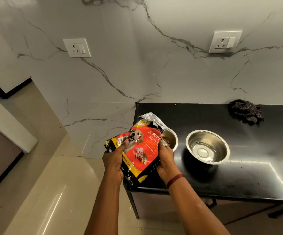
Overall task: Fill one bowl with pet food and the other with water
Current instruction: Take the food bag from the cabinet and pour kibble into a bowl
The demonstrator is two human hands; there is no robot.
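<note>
Pet food bag [140,148], red, yellow and black with a dog printed on it, is held over the left end of the black counter [239,175], tilted so its torn silver mouth points at the counter's back edge. The left hand [114,160] clasps the bag's lower left side, thumb on the printed front and fingers wrapped behind. The right hand [166,158] grasps the bag's right edge, fingers curled around the foil. A red thread band [174,180] circles that wrist.

On the counter, at its left end, stands a steel bowl [173,135], partly hidden behind the bag, with brown kibble [165,141] showing inside it. A second steel bowl [220,150] sits further along the counter toward its middle, close to the first but not touching; whether it holds water I cannot tell. A dark checked cloth [245,111] lies crumpled at the counter's back edge. Two white sockets [77,47] [225,41] are set in the marble wall above the counter.
</note>
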